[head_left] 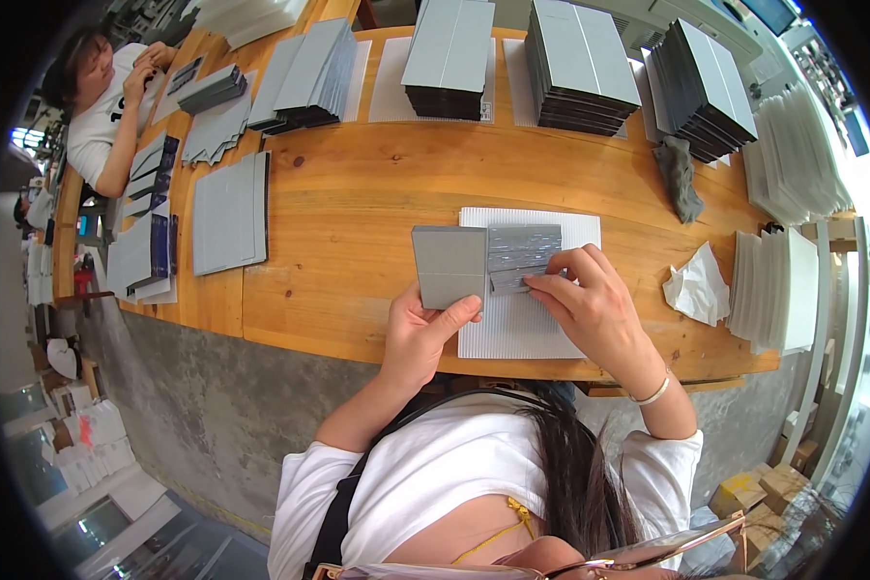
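My left hand (425, 324) grips a flat light-grey rectangular board (449, 266), its thumb pressed on the lower right corner. Directly right of the board is a dark grey, streaked piece (524, 247), which looks like the edges of many thin layers; I cannot tell whether it is joined to the board. My right hand (590, 295) is closed, thumb and fingertips pinching the lower right part of this streaked piece. Both lie over a white ribbed sheet (527, 340) on the wooden table (358, 184).
Several tall stacks of grey boards (580, 48) line the far side. More grey boards (230, 213) lie at left, near another person (116, 116). At right are a dark cloth (680, 179), crumpled white paper (698, 285) and upright white sheets (771, 290).
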The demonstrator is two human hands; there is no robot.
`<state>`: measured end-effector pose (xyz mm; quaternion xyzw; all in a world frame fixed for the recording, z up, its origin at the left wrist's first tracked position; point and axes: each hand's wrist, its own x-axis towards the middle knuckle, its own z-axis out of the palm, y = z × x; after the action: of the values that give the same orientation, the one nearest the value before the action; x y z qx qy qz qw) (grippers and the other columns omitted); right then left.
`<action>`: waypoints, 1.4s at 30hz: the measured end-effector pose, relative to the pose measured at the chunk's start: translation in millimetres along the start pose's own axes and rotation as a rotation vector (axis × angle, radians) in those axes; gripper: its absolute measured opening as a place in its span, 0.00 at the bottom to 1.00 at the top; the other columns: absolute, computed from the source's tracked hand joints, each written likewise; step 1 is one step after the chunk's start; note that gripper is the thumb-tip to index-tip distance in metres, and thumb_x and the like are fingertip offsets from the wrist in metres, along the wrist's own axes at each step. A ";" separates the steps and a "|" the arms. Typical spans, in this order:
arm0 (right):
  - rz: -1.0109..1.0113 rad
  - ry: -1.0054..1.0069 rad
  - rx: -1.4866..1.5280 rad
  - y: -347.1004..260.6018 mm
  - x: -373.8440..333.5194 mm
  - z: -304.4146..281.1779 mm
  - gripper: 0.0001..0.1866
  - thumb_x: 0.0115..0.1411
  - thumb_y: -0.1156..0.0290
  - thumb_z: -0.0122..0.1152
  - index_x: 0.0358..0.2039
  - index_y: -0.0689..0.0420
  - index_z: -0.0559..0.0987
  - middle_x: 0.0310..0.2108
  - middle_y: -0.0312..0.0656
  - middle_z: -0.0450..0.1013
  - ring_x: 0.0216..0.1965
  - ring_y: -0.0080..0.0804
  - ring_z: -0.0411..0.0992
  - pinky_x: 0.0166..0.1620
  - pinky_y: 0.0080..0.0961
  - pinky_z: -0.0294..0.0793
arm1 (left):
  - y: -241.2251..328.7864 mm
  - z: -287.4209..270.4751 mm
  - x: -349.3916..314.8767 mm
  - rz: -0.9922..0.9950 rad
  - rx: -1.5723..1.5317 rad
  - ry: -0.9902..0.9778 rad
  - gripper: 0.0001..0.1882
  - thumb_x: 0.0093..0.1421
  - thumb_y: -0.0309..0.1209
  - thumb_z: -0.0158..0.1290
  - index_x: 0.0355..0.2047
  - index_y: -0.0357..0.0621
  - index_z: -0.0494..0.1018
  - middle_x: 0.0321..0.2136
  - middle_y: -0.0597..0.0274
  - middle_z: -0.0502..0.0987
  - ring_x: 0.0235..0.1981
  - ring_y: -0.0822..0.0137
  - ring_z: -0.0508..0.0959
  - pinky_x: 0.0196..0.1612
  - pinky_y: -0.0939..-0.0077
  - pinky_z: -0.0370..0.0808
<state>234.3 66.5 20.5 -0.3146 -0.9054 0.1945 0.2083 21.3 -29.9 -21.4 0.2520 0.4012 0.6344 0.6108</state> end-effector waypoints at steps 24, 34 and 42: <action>0.392 0.151 1.151 -30.2 -14.8 33.8 0.14 0.60 0.81 0.68 0.46 0.68 0.78 0.39 0.41 0.78 0.42 0.25 0.78 0.49 0.23 0.80 | 4.0 14.0 -10.4 0.012 0.124 -0.089 0.15 0.64 0.21 0.60 0.50 0.35 0.74 0.47 0.60 0.79 0.48 0.73 0.78 0.50 0.77 0.76; 0.491 0.055 1.292 -30.5 -19.1 30.8 0.10 0.62 0.80 0.66 0.43 0.68 0.78 0.40 0.40 0.78 0.43 0.24 0.75 0.51 0.25 0.78 | 5.8 9.8 -12.4 0.013 0.195 -0.124 0.14 0.63 0.20 0.60 0.49 0.34 0.75 0.45 0.61 0.80 0.46 0.74 0.78 0.49 0.78 0.76; 0.562 0.021 1.345 -29.0 -23.8 31.5 0.09 0.63 0.80 0.65 0.43 0.68 0.77 0.40 0.39 0.77 0.42 0.23 0.75 0.49 0.23 0.78 | 4.4 9.1 -11.4 -0.043 0.159 -0.144 0.12 0.63 0.21 0.60 0.47 0.35 0.76 0.42 0.61 0.81 0.43 0.74 0.79 0.47 0.78 0.77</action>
<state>221.4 23.0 2.1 -0.3410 -0.4731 0.7519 0.3075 27.6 -39.0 -10.9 0.3360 0.4104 0.5676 0.6297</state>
